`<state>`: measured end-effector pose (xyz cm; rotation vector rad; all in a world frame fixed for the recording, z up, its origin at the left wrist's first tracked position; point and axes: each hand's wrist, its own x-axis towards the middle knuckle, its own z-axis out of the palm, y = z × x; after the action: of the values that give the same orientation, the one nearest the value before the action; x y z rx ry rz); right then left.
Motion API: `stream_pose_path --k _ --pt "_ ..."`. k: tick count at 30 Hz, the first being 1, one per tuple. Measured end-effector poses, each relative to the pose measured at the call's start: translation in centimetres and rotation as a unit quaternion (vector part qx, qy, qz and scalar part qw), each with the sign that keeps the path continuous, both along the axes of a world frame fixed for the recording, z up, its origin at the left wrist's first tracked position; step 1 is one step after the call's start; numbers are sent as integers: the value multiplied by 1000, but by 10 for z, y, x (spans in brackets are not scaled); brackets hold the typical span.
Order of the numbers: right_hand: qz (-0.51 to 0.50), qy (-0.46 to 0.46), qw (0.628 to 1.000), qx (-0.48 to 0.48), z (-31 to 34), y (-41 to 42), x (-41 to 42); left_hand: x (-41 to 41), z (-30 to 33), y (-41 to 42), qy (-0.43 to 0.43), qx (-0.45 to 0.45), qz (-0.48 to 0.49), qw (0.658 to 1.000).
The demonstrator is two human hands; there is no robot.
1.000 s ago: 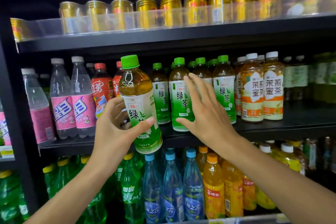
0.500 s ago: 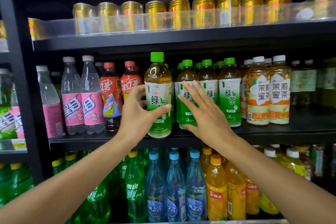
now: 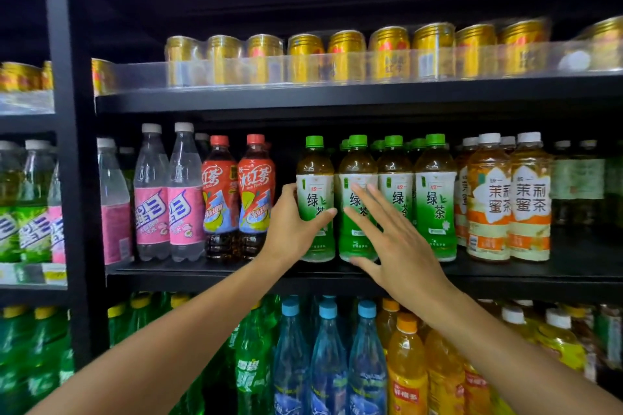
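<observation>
The green-capped plastic bottle of green tea [image 3: 315,165], clear with a white and green label, now stands upright at the left end of its row on the black metal shelf [image 3: 505,274]. One second ago it was held tilted in front of the shelf edge, outside the row; half a second ago it was already upright but nearer to the camera. Its base now appears to rest on the shelf board, just beside the two red-labelled bottles of iced tea [image 3: 256,185] on its left.

The left hand [image 3: 290,229] keeps its grip around the middle of the label, with the thumb across the front and the fingers behind. The right hand [image 3: 397,246] is flat, its fingers straight and spread, and they lie against the neighbour bottle [image 3: 358,162] of the same green tea. It holds nothing.

In my judgement the placing is almost finished: the bottle is in its slot and in line with the others. What remains is to let go and draw both hands back without pulling the bottle or its neighbour forward.
</observation>
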<state>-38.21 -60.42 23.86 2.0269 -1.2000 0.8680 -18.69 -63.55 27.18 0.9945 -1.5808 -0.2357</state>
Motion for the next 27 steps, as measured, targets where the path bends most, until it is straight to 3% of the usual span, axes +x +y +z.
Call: stream_pose_path --k 3,5,9,16,22,27 --pt "13 11 1000 5 0 1 -4 2 -6 7 -81 -5 4 997" --pt "14 21 1000 7 2 3 -8 6 -13 20 -162 -54 17 985" --pt "13 35 999 11 5 4 -13 16 -26 33 -334 -189 33 923" --pt "38 50 997 37 9 0 -18 20 -28 19 -390 -224 53 892" --pt "50 26 998 38 8 9 -34 10 -29 21 -434 -234 127 861" --pt "-35 -23 999 25 0 7 -60 -13 -31 22 -493 -197 151 833"
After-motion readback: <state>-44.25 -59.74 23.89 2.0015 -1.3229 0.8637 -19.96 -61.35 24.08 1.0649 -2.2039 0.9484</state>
